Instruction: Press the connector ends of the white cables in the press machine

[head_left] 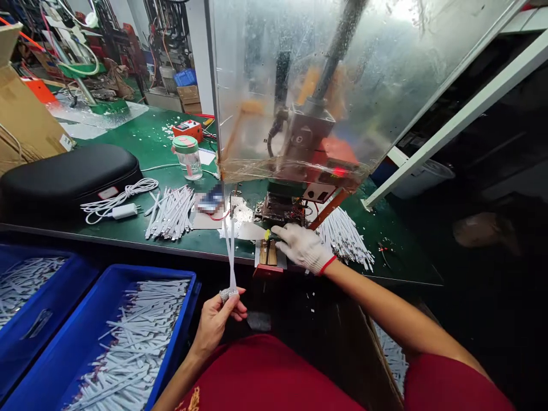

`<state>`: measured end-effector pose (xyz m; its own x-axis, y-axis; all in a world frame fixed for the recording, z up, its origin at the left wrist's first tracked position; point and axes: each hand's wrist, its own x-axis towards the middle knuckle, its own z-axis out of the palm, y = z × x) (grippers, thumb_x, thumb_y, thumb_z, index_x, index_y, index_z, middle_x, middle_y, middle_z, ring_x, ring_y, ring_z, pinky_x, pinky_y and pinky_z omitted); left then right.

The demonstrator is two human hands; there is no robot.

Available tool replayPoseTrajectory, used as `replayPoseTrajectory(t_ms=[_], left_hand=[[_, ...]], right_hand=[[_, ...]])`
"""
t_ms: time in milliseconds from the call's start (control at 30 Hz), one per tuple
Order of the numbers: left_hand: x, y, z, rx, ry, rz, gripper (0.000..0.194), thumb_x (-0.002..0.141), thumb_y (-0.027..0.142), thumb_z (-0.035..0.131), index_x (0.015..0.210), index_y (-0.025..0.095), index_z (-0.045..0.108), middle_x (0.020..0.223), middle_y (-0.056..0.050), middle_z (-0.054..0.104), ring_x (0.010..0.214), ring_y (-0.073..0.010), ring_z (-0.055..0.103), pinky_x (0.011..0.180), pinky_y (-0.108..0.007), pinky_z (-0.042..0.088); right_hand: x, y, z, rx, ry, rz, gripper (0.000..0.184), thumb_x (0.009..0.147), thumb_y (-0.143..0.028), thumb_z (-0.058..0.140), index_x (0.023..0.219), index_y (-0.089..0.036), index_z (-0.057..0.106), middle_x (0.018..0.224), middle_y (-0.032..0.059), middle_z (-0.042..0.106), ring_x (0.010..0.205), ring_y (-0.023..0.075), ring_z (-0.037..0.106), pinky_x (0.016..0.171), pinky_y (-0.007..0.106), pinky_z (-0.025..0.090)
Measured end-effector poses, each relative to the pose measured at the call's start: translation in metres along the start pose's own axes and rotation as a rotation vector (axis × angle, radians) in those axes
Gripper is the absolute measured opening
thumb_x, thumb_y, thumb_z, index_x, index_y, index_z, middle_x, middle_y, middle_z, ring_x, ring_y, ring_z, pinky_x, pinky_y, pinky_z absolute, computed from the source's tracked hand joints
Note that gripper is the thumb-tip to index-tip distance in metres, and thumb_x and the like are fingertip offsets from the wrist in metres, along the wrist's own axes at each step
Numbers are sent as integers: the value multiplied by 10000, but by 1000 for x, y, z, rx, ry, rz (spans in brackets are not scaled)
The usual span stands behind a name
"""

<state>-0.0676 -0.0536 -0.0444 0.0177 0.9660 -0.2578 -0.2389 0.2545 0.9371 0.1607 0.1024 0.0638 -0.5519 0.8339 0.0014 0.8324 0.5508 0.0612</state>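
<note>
My left hand (pixel 221 319), bare with a ring on one finger, pinches the lower end of two long white flat strips (pixel 231 260) in front of the bench edge. Their upper ends spread slightly apart below the cloudy guard. My right hand (pixel 305 246) wears a white knit glove with a red cuff. Its thumb and finger close around a small yellow-and-black piece (pixel 268 234), whose exact kind I cannot make out. That piece is just over a wooden block (pixel 268 254) in the fixture, in front of the dark press head (pixel 280 208).
A cloudy plastic guard (pixel 265 74) hangs before the machine. Piles of white strips (pixel 171 212) lie left and others (pixel 346 237) right on the green bench (pixel 158 128). A blue bin (pixel 194 279) stands lower left. A lidded jar (pixel 188 160) and coiled white cable (pixel 122 200) sit leftward.
</note>
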Motion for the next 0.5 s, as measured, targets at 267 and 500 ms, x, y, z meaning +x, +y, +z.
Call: replayPoseTrajectory(t_ms=[267,500], left_hand=[[9,20,33,46,-209,-41,444,859,495,615,1027,91,688,689,-59,678,606,-158,667,560,-232,510],[22,31,67,-18,-313,-154,475,805,511,671,982,70,679,664,-66,682,580,-167,682,537,-224,516]], right_hand=[[-31,14,38,178,150,58,347,923,-345,515,1213,-200,639,1265,133,562,1153,295,486,968,398,367],[-38,-19,20,1140,99,164,370,911,-481,533,853,-199,765,853,71,675,770,211,588,715,331,452]])
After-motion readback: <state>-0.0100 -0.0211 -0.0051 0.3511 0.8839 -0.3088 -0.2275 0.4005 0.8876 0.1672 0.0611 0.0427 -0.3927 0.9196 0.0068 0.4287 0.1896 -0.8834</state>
